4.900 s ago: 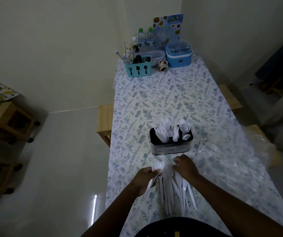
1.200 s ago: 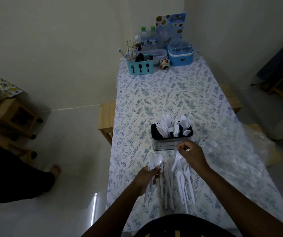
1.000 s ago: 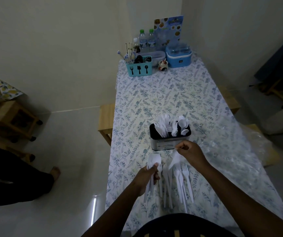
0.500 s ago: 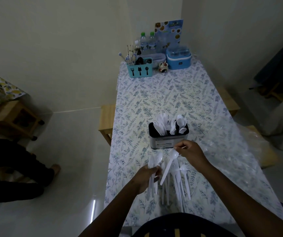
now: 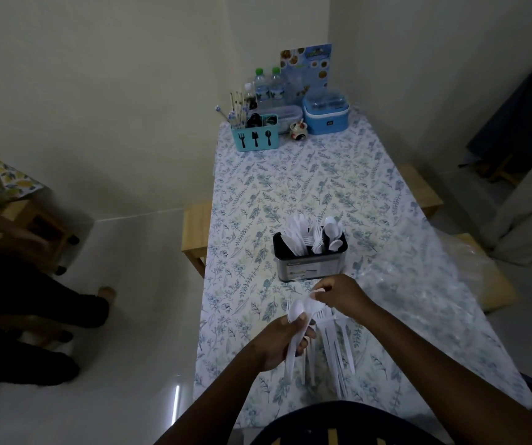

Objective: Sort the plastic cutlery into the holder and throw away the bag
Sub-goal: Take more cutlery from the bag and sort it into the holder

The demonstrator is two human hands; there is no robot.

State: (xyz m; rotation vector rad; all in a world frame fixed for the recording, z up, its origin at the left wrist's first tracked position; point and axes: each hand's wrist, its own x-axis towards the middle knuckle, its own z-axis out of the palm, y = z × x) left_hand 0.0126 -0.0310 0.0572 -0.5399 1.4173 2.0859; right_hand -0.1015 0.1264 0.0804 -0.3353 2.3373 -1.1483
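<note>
Head view: left hand (image 5: 279, 342) grips spoons (image 5: 297, 311); right hand (image 5: 343, 295) pinches another spoon (image 5: 313, 305) beside them.

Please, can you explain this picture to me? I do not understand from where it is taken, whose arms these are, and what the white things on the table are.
There is no machine here. A person wears a camera on the head, so you look down at that person's own two arms over a table with a flowered cloth.

The left hand grips a small bunch of white plastic spoons. The right hand pinches one more white piece just above them; which kind it is, I cannot tell. More loose forks and other cutlery lie on the cloth below the hands.

Behind the hands stands a dark cutlery holder, already partly filled. A clear plastic bag lies to the right. At the far end stand a blue caddy, water bottles and a blue box.
</note>
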